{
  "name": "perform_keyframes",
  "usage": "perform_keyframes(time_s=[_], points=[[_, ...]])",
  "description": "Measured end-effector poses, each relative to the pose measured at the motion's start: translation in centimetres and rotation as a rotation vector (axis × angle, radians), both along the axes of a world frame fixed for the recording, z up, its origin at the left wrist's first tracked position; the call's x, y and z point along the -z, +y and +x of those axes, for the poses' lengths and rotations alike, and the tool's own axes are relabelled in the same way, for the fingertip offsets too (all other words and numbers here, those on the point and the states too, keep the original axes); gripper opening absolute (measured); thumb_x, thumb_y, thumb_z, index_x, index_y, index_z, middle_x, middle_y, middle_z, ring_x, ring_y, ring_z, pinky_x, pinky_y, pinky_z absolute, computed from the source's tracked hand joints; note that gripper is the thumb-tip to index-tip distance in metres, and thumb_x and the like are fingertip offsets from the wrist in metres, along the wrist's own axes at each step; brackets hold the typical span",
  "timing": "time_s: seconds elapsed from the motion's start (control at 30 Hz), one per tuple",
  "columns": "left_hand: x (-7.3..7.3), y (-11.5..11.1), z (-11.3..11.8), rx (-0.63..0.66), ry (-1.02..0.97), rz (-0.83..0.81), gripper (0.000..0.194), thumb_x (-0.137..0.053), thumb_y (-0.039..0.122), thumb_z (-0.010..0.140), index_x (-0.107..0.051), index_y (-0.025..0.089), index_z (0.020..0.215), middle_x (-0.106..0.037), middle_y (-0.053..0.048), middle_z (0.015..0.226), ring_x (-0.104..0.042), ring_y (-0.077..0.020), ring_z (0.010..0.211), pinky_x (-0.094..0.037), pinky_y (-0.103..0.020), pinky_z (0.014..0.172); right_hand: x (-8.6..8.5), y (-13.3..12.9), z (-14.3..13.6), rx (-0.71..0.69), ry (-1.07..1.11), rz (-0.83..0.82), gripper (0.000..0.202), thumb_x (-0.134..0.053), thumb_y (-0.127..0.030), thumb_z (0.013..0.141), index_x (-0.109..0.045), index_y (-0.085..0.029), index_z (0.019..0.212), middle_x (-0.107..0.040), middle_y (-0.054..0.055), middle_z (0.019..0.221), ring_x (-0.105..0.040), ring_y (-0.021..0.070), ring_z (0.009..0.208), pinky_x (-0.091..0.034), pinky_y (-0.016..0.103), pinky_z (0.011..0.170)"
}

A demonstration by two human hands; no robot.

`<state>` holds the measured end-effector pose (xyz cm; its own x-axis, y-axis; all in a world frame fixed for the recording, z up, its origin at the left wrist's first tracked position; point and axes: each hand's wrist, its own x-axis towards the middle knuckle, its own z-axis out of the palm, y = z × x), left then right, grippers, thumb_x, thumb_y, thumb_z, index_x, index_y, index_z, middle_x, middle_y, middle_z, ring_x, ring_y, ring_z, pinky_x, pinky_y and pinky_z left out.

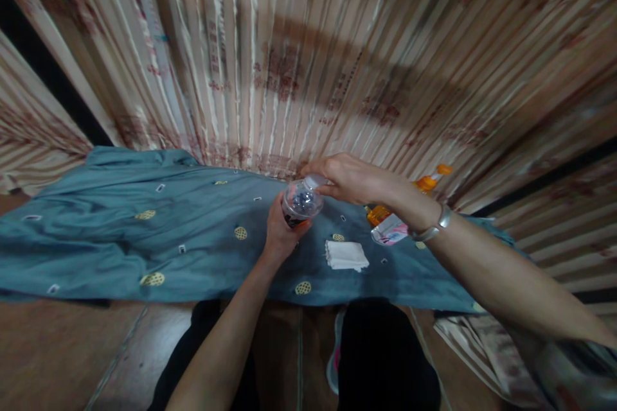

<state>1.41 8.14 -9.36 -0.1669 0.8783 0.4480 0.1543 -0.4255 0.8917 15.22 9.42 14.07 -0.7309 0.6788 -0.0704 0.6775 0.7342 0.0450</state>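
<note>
A clear plastic bottle with a dark label and a pale cap is held over the teal cloth. Wrapped round its body from the left is my left hand. My right hand comes in from the right, its fingers closed on the cap at the bottle's top. Just right of the bottle, a folded white cloth lies flat on the teal cloth. Beyond my right forearm, which partly covers them, are an orange-coloured bottle and a pink and white packet or label.
The teal cloth with pineapple prints covers a long low surface. Behind it hangs a pleated, patterned curtain. An orange cap shows above my right forearm. Pale striped fabric lies at the lower right, beside my dark-clad knees.
</note>
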Motion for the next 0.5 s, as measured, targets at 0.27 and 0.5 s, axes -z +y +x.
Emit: perform_keyframes(time_s=[0.27,0.5], points=[[0.2,0.0,0.0,0.0,0.005,0.001,0.085,-0.092,0.036,0.069,-0.05,0.022,0.142,-0.07,-0.017,0.139,-0.066,-0.037,0.131,-0.051,-0.056,0.112,-0.7,0.0,-0.9,0.02,-0.109,0.007,0.029,-0.071,-0.015,0.096,-0.076,-0.016,0.124,-0.081,0.012,0.114,-0.075,0.0283,0.109,-0.051,0.034,0.087],[0.0,-0.2,0.1,-0.011,0.01,0.003,0.082,-0.092,0.034,0.07,-0.052,0.023,0.14,-0.071,-0.015,0.135,-0.067,-0.0365,0.129,-0.052,-0.056,0.11,-0.1,0.4,-1.3,0.088,-0.213,0.113,0.032,-0.062,-0.036,0.107,-0.077,-0.009,0.116,-0.081,0.019,0.103,-0.076,0.0327,0.106,-0.05,0.035,0.082]])
